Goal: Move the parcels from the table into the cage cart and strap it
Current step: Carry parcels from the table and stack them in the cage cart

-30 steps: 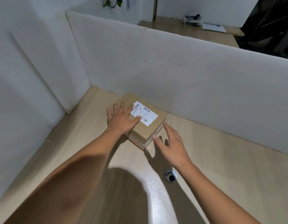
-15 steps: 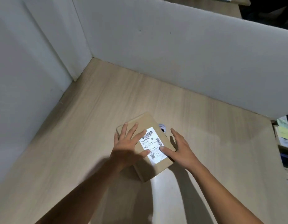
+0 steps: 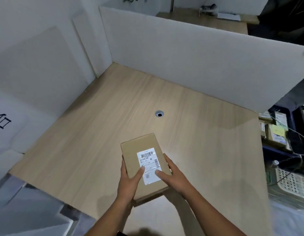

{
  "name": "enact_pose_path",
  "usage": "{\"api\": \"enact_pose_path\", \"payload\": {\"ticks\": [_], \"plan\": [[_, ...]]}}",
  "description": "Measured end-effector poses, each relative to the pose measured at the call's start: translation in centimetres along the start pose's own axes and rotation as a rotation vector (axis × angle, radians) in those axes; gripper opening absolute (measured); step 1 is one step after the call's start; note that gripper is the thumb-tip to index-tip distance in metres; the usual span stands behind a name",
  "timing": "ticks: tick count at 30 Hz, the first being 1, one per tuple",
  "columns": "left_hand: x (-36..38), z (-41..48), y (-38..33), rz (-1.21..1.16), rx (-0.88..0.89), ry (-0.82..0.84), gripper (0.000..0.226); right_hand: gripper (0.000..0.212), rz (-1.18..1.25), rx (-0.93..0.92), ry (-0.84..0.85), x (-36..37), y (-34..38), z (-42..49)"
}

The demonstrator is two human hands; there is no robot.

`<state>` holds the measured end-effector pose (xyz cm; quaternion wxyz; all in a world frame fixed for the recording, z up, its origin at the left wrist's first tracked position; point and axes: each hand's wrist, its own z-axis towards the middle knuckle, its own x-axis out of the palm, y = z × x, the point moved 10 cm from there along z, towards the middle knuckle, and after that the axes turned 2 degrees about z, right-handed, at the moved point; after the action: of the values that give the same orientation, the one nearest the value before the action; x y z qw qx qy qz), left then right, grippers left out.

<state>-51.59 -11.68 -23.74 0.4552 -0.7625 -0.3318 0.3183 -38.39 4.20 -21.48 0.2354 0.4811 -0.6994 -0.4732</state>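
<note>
The pale wooden table (image 3: 96, 142), closed by white partition panels (image 3: 199, 65) on its far and left sides, is now showing bare wood in the far corner, where the parcel was lying one second ago. The flat brown cardboard parcel (image 3: 141, 145) is not resting there any more. It is being held above the near edge of the table, close to the person's body, and its near end is hanging past that edge.

I am judging that the pick-up is done and the carrying toward the cage cart is beginning. The cart itself is not clearly showing. Only a dark blue container (image 3: 282, 150) with small boxes is appearing at the right, and I cannot tell if this is the cart.

The left hand (image 3: 129, 181) is gripping the parcel's left side, with the fingers wrapping the edge. The right hand (image 3: 175, 176) is gripping the right side in the same way. Both thumbs are pressing on the white shipping label (image 3: 147, 160). The small round metal cable hole (image 3: 159, 114) is lying well apart, beyond the parcel.
</note>
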Motion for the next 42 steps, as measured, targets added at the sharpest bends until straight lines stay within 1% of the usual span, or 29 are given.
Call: {"api": "enact_pose_path", "payload": {"ticks": [3, 6, 9, 11, 13, 16, 18, 21, 24, 25, 28, 34, 38, 42], "plan": [[-2.5, -3.1, -0.7, -0.051, 0.028, -0.063, 0.082, 0.081, -0.023, -0.012, 0.049, 1.0, 0.9, -2.1], [-6.2, -6.7, -1.0, -0.173, 0.052, -0.163, 0.078, 0.078, -0.095, -0.056, 0.164, 3.9, 3.0, -3.1], [-10.2, -10.1, 0.2, -0.305, 0.024, -0.255, 0.077, 0.076, -0.182, -0.105, 0.263, 8.0, 5.0, -3.3], [-12.9, -12.5, 1.9, -0.385, -0.001, -0.314, 0.084, 0.079, -0.233, -0.14, 0.336, 11.5, 6.0, -3.7], [-15.5, -15.1, 3.7, -0.459, -0.022, -0.392, 0.095, 0.084, -0.281, -0.175, 0.424, 15.3, 7.0, -4.4], [-19.1, -19.3, 6.9, -0.551, -0.047, -0.535, 0.109, 0.093, -0.317, -0.185, 0.608, 21.8, 7.3, -6.2], [-21.0, -22.4, 9.3, -0.614, -0.059, -0.621, 0.108, 0.094, -0.329, -0.193, 0.739, 26.0, 6.8, -7.8], [-23.3, -27.3, 12.7, -0.661, -0.067, -0.737, 0.094, 0.093, -0.36, -0.218, 0.895, 31.9, 5.7, -10.2], [-25.9, -32.6, 16.0, -0.687, -0.099, -0.897, 0.098, 0.093, -0.387, -0.232, 1.052, 37.8, 4.1, -13.3], [-26.7, -34.4, 16.9, -0.683, -0.102, -0.952, 0.097, 0.091, -0.395, -0.234, 1.101, 39.8, 3.5, -14.4], [-29.1, -39.9, 19.8, -0.675, -0.114, -1.096, 0.083, 0.085, -0.423, -0.235, 1.203, 45.5, 1.9, -18.1], [-33.3, -50.8, 25.9, -0.788, -0.098, -1.334, 0.075, 0.081, -0.529, -0.232, 1.374, 56.9, -1.3, -26.4], [-35.7, -55.7, 30.0, -0.879, -0.114, -1.444, 0.092, 0.077, -0.648, -0.224, 1.435, 63.5, -3.7, -30.7], [-37.6, -58.5, 35.0, -1.008, -0.172, -1.535, 0.106, 0.081, -0.776, -0.227, 1.546, 69.8, -6.5, -33.7]]}}
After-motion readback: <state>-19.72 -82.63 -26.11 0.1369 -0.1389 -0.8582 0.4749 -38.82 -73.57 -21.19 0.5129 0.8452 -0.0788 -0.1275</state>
